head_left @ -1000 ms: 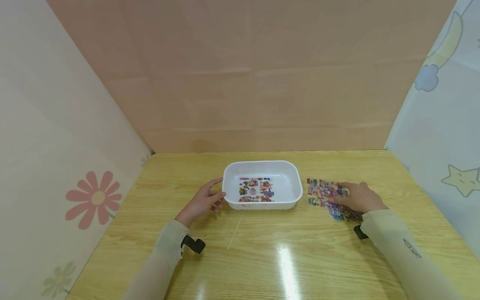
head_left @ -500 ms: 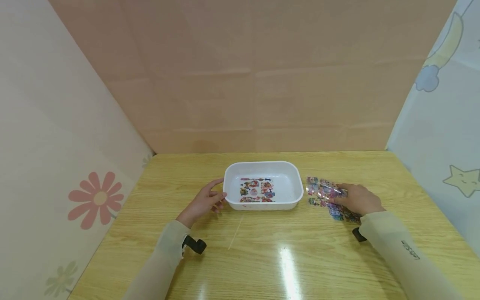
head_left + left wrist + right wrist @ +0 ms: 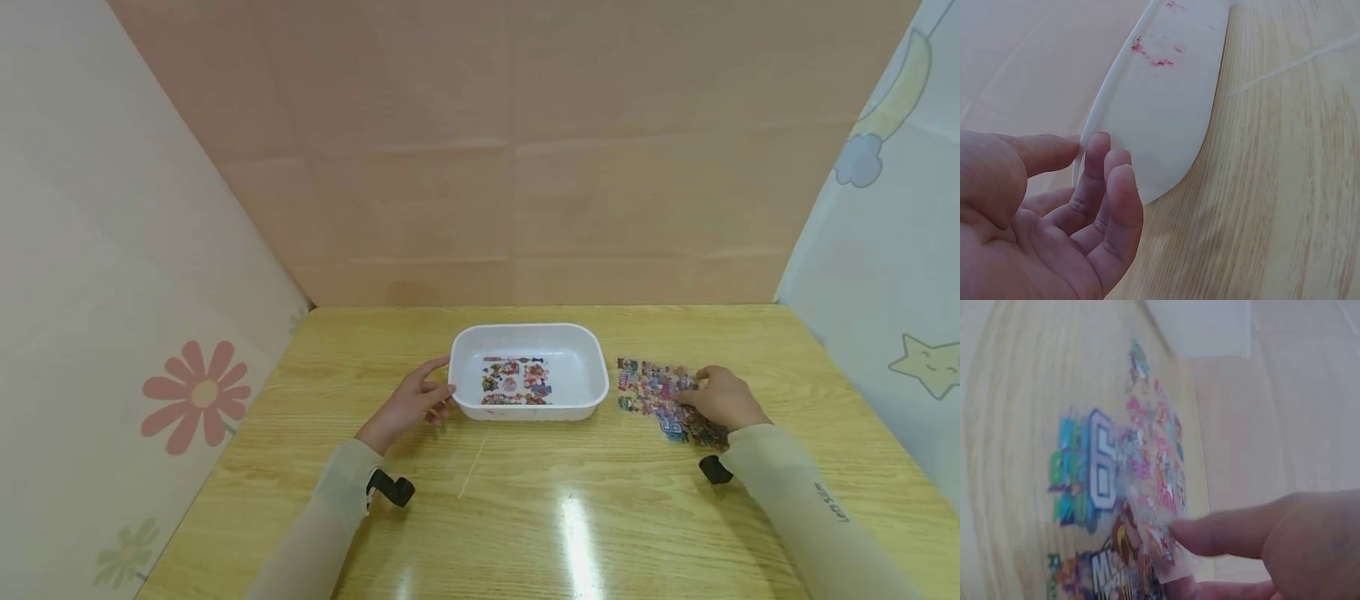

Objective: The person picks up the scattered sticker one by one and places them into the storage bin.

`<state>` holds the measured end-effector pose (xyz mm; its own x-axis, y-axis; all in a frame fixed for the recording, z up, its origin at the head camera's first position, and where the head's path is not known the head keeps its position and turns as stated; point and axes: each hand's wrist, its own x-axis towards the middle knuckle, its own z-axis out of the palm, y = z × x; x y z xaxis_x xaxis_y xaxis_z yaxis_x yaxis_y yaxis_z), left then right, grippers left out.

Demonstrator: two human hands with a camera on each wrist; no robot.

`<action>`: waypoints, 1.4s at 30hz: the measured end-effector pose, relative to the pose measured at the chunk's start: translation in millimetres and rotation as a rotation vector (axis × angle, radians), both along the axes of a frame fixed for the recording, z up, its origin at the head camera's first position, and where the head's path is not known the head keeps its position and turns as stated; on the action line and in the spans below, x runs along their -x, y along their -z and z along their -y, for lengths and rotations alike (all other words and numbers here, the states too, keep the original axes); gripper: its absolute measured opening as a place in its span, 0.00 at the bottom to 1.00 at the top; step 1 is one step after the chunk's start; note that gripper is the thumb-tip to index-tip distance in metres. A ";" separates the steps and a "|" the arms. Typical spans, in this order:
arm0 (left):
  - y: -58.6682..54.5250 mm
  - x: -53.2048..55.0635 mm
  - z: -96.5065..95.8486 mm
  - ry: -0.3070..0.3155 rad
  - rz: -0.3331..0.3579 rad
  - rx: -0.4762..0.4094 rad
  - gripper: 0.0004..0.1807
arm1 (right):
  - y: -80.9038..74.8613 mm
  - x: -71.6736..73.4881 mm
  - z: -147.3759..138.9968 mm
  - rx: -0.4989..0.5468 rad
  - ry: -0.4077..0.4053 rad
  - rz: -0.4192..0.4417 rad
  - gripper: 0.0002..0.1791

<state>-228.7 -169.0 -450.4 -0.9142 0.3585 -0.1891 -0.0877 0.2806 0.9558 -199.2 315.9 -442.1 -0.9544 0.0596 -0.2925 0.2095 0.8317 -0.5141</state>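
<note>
The left hand's (image 3: 408,404) loosely bent fingers touch the left end of a smooth, white, round-cornered tray (image 3: 576,379); a bump could skid it across the wood-grain tabletop (image 3: 502,525). Inside lies a thin, colourfully printed sheet (image 3: 517,379). Farther right, a pink-patterned transparent sheet (image 3: 648,387) overlaps darker printed sheets (image 3: 673,431); clinging film might lift together where the right hand's (image 3: 723,398) fingers pinch its edge.

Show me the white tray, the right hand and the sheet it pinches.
White tray (image 3: 536,413), head view: front wall.
Right hand (image 3: 726,398), head view: back of hand.
Clear printed sheet (image 3: 651,388), head view: printed middle.
</note>
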 end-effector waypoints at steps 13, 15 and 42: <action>1.2 0.4 1.6 0.015 0.002 -0.013 0.34 | -0.9 0.8 -3.6 0.183 0.110 -0.071 0.29; 0.9 0.9 0.9 0.011 0.006 -0.011 0.34 | -3.1 1.8 -5.3 0.216 0.118 -0.071 0.29; 2.9 3.2 1.8 -0.004 0.011 -0.003 0.35 | -60.8 6.1 21.0 0.474 0.094 -0.128 0.31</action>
